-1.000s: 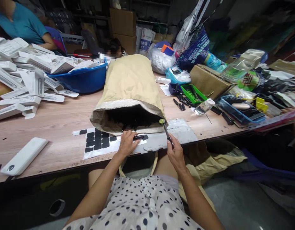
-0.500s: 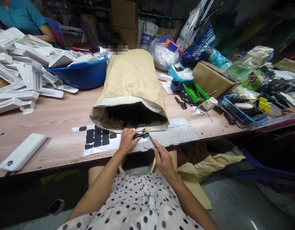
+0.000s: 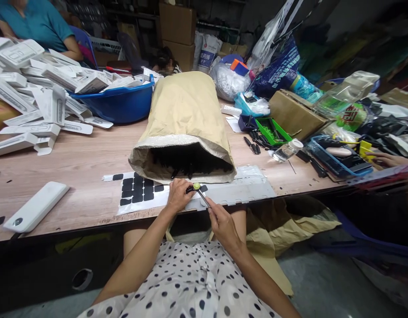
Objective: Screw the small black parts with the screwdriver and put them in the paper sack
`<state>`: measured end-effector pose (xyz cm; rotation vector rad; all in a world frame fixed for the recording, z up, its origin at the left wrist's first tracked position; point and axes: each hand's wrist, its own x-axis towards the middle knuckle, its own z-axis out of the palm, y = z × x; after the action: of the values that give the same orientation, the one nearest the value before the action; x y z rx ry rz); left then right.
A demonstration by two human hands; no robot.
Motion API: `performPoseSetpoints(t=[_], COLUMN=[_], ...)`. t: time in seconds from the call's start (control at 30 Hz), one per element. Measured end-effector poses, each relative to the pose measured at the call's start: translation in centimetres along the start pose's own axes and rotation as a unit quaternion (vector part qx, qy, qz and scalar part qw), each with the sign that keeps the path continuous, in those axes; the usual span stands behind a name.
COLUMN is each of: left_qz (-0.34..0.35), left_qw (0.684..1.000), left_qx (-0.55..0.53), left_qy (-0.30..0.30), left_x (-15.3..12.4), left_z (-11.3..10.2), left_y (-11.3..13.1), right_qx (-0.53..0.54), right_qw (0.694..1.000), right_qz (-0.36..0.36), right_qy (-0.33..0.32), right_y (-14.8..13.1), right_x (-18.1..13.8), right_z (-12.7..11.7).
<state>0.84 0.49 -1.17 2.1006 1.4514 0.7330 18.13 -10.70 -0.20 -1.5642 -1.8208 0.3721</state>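
Observation:
My left hand (image 3: 177, 195) is closed on a small black part (image 3: 191, 189) at the table's front edge, just in front of the open mouth of a tan paper sack (image 3: 186, 128) that lies on its side with dark pieces inside. My right hand (image 3: 221, 221) pinches the handle of thin tweezers (image 3: 202, 197), and their tip holds a small round yellow-green sticker (image 3: 196, 186) right over the black part. A white backing sheet with several black rectangular pads (image 3: 137, 193) lies under and left of my left hand.
A blue basin (image 3: 118, 106) and piles of white cartons (image 3: 32, 101) fill the left. A white flat device (image 3: 35, 212) lies front left. Green tray (image 3: 270, 130), clear bottle (image 3: 286, 151), cardboard box (image 3: 295, 115) and clutter stand right. A person in teal sits far left; another person's hand (image 3: 387, 160) shows at right.
My right hand has carried the tweezers and round sticker leftward from beside the sack's right corner to the black part in my left hand. The camera has shifted slightly.

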Motion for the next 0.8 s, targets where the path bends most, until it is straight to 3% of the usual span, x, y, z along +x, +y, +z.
performPoseSetpoints(t=[0.17,0.27,0.37,0.6,0.7,0.8], left_qz=[-0.007,-0.001,0.012,0.056,0.121,0.165], left_qw=[1.0,1.0,1.0,0.998,0.991,0.978], left_qx=[0.0,0.003,0.006,-0.01,-0.05,-0.122], left_qy=[-0.005,-0.002,0.003,0.035,0.04,-0.044], left_x=[0.0,-0.1,-0.2,0.2,-1.6,-5.4], left_z=[-0.1,-0.2,-0.1,-0.4,-1.2,-1.4], left_y=[0.4,0.4,0.2,-0.3,0.4,1.4], right_qx=[-0.045,-0.15,-0.252,-0.311,-0.329,-0.328], right_qw=[0.998,0.984,0.962,0.941,0.934,0.935], right_qz=[0.011,0.054,0.083,0.086,0.094,0.09], right_qy=[0.041,0.077,0.07,0.1,0.103,0.1], right_y=[1.3,3.0,4.9,5.8,5.6,5.8], right_x=[0.8,2.0,3.2,3.9,3.6,3.5], right_z=[-1.2,-2.7,-3.3,-1.5,-1.0,-0.8])
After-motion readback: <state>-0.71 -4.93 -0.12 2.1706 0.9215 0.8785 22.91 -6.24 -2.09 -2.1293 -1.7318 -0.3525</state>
